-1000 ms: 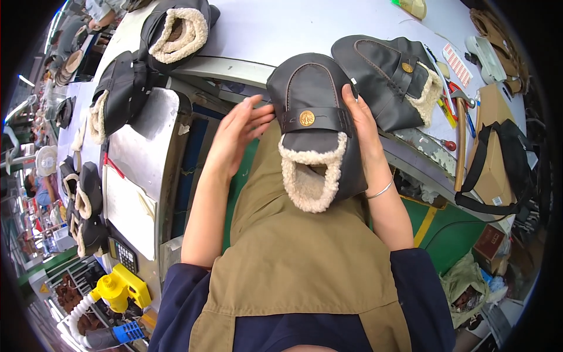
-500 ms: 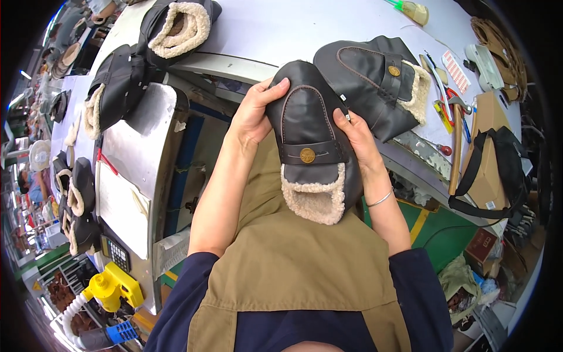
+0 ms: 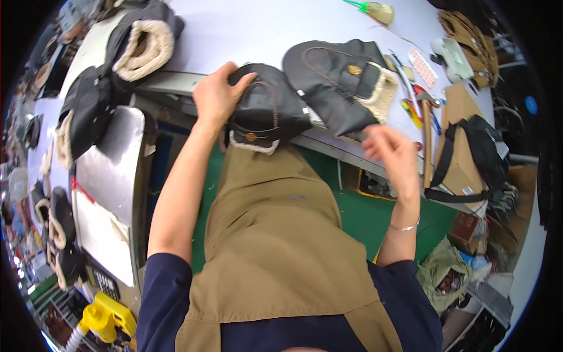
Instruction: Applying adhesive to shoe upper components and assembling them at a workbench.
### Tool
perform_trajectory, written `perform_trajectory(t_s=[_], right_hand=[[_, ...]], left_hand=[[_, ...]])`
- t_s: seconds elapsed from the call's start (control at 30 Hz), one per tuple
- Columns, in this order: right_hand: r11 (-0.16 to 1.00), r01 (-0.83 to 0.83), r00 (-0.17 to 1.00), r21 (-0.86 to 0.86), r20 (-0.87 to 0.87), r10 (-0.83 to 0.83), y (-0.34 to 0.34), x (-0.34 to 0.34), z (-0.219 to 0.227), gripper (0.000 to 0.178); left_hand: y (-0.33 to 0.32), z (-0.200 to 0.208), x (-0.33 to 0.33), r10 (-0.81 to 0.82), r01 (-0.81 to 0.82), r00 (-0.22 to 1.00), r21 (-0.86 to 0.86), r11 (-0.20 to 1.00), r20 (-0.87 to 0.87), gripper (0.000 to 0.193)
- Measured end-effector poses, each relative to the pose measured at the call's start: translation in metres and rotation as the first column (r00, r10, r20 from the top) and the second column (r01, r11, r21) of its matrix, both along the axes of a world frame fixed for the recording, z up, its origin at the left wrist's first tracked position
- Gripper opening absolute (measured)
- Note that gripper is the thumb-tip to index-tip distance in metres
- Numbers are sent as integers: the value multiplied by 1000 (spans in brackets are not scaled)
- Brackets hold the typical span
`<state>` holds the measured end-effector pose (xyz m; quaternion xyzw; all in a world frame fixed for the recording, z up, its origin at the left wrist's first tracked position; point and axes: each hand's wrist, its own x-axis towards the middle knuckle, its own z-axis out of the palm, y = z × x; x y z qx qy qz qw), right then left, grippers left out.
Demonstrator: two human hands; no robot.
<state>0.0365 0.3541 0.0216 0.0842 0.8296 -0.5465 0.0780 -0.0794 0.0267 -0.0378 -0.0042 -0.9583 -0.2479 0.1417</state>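
My left hand (image 3: 217, 97) grips the toe end of a black leather shoe upper (image 3: 258, 105) with fleece lining, a strap and a brass-coloured button. This upper is tilted at the table's near edge, its fleece opening facing me. A second black upper (image 3: 331, 76) of the same kind lies on the table to the right, its fleece collar toward the tools. My right hand (image 3: 396, 158) is beside that upper's near corner, slightly blurred, fingers loosely curled and apart. Nothing shows in it; whether a fingertip touches the leather I cannot tell.
More fleece-lined uppers (image 3: 143, 50) lie at the left. A hammer (image 3: 426, 141), a green-tipped bottle (image 3: 377, 12) and a black bag (image 3: 478, 152) on cardboard are to the right. Lower left are a metal chute (image 3: 111, 155) and a yellow blower (image 3: 105, 317).
The held upper has moved away from me to the table edge and tipped back. My right hand has let go of it and moved right, beside the second upper. The view has shifted.
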Motion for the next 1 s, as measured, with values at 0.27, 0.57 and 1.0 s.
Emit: perform_trajectory(t_s=[0.27,0.57,1.0], right_hand=[[330,328,945,885,-304,-122,139,-78,-8,25],[464,255,961,848,-170,-217,149,-69,-30,51],[370,735,568,568,-814,122,142,-121,60,35]], left_hand=[[4,-2,0,30,-31,998,-4,1000,-52,47],[2,0,3,47,-48,997,22,999,59,45],[-3,-10,2,3,-3,996,9,1000,-85,39]])
